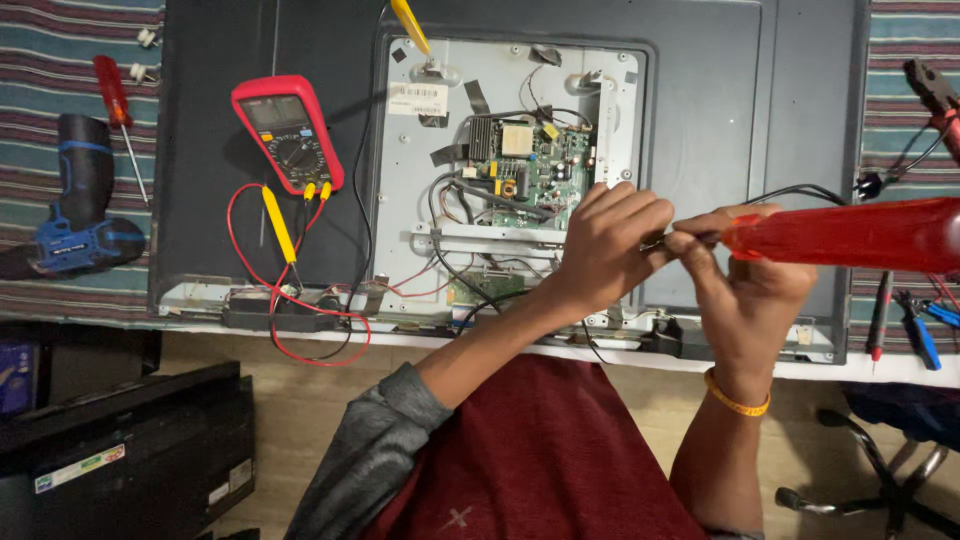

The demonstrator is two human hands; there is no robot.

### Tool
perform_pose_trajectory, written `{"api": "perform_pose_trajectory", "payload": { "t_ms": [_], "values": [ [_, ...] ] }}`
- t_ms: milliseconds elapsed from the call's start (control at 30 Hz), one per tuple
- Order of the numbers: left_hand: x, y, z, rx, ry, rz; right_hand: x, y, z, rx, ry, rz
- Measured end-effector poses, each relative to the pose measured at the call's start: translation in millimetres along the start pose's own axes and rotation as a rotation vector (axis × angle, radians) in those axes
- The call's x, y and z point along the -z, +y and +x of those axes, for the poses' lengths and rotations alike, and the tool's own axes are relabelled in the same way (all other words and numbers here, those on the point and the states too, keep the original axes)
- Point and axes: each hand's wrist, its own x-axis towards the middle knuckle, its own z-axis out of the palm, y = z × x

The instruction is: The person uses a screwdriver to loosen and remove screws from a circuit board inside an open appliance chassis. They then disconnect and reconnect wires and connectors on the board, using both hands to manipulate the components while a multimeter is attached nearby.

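We had the red-handled screwdriver [850, 234] gripped in our right hand [745, 290], fingers wrapped tight round the near end of its handle, while our left hand [600, 245] pinched narrow at its metal tip, both raised just above the opened back of the flat television [700, 90] and its green circuit board [525, 170]. We judged that the tip could slip out of the pinch and drop onto the board, scratching a component or bridging contacts, since the hands hovered right over bare electronics. The loose red lead [250, 275] and the yellow probe [279, 225] of the red multimeter [288, 130] lay near the panel's lower edge and could have snagged a sleeve [370, 460]. What the left fingers actually held was hard to tell: a bit or a screw, too small and covered by knuckles. The screwdriver's handle was blurred and cut off at the right border. A blue drill [80, 200] and a second, smaller red screwdriver [118, 110] lay well apart on the striped cloth [60, 60].
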Motion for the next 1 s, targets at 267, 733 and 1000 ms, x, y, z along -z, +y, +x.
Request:
{"api": "perform_pose_trajectory", "payload": {
  "t_ms": [267,733,1000],
  "values": [
    [10,-18,2,0.382,-0.411,-0.421,4,-19,17,-0.099,-0.045,0.493],
    [21,-23,19,0.328,-0.622,0.003,-17,1,21,0.177,-0.103,0.363],
    [17,-44,19,0.14,-0.415,-0.57,-12,-1,19,-0.13,-0.115,0.607]
  ]
}}
